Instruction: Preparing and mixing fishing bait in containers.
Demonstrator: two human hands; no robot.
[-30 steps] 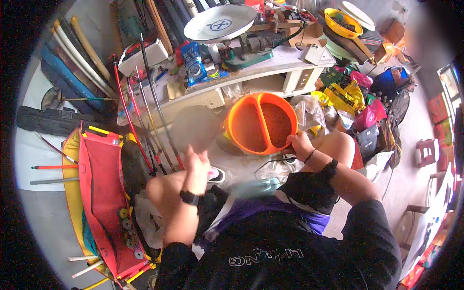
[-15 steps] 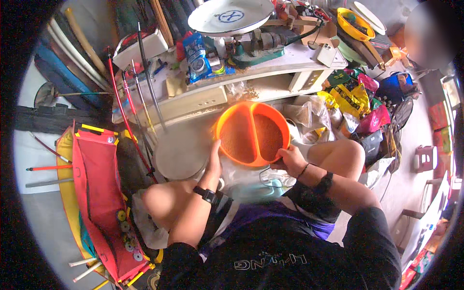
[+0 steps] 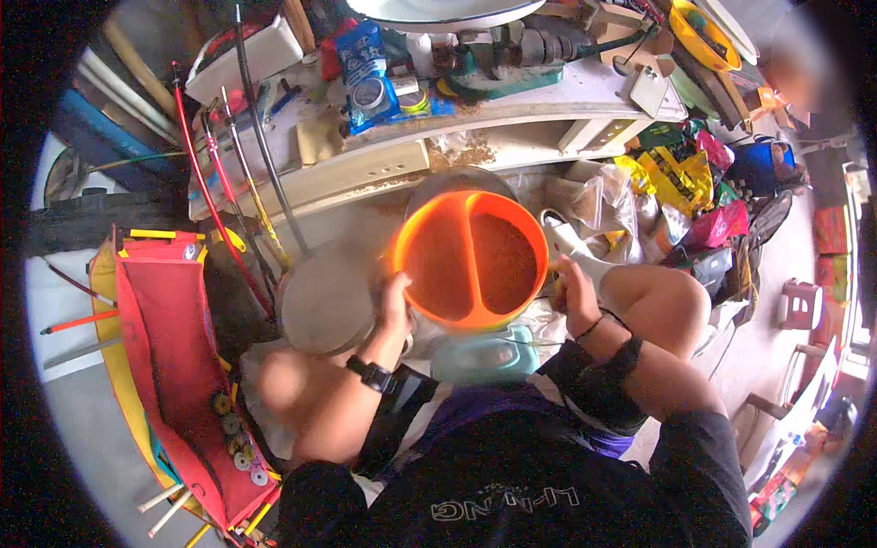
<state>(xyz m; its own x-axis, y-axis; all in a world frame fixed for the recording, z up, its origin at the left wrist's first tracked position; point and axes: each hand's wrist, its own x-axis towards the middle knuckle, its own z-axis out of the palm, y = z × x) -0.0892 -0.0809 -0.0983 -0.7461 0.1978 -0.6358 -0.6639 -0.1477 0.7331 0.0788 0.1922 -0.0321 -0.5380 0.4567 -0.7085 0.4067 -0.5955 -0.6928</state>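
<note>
Between my hands is a round orange tub (image 3: 472, 260) with a divider down its middle and brown grainy stuff in both halves. My left hand (image 3: 395, 309) grips its lower left side. On the right rim, my right hand (image 3: 575, 294) is closed at the edge. Below the tub, between my legs, lies a pale teal plastic thing (image 3: 484, 356). A round greyish lid or disc (image 3: 327, 301) is left of my left hand. Behind the tub the rim of a dark round container (image 3: 461, 183) shows; the rest of it is hidden.
Ahead stands a white bench (image 3: 475, 123) with a blue packet (image 3: 367, 78) and a green scale (image 3: 502, 82). Thin rods (image 3: 206, 183) lean at its left. A long red bag (image 3: 174, 338) lies at left. Bags of goods (image 3: 676, 183) and a stool (image 3: 800, 303) are at right.
The view has shifted, so the bench sits higher in it. The tub has moved toward me relative to the bench, uncovering the dark rim behind it. Both hands still hold it.
</note>
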